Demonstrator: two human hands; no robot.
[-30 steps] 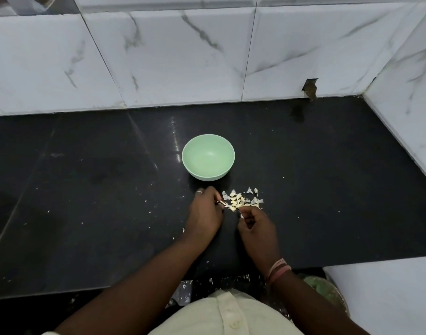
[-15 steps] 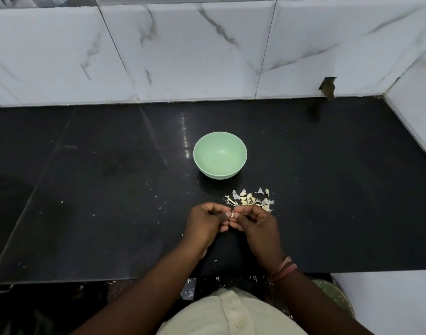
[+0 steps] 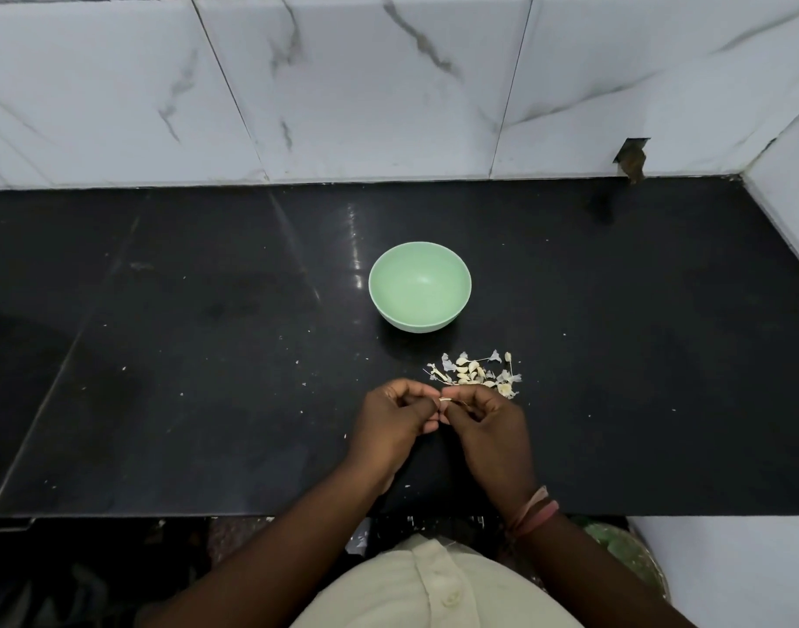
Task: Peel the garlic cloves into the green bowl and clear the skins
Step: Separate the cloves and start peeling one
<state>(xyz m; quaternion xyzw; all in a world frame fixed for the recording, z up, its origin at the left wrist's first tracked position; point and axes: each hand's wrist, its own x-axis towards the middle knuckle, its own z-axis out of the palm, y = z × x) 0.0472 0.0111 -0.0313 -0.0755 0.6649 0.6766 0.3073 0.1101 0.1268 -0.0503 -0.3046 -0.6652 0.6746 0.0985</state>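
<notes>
Gleaming black countertop (image 3: 207, 355) beneath white marble-veined wall tiles (image 3: 343, 83)

From my feed, the counter (image 3: 615, 355) reads as polished black stone, glossy, with a light streak at the bowl's nine o'clock. The green bowl (image 3: 419, 286) looks like smooth matt plastic. At twelve o'clock the wall tiles (image 3: 366, 83) are veined, marble-look, faintly shiny. The garlic skins (image 3: 474, 374) look papery, dry.
</notes>
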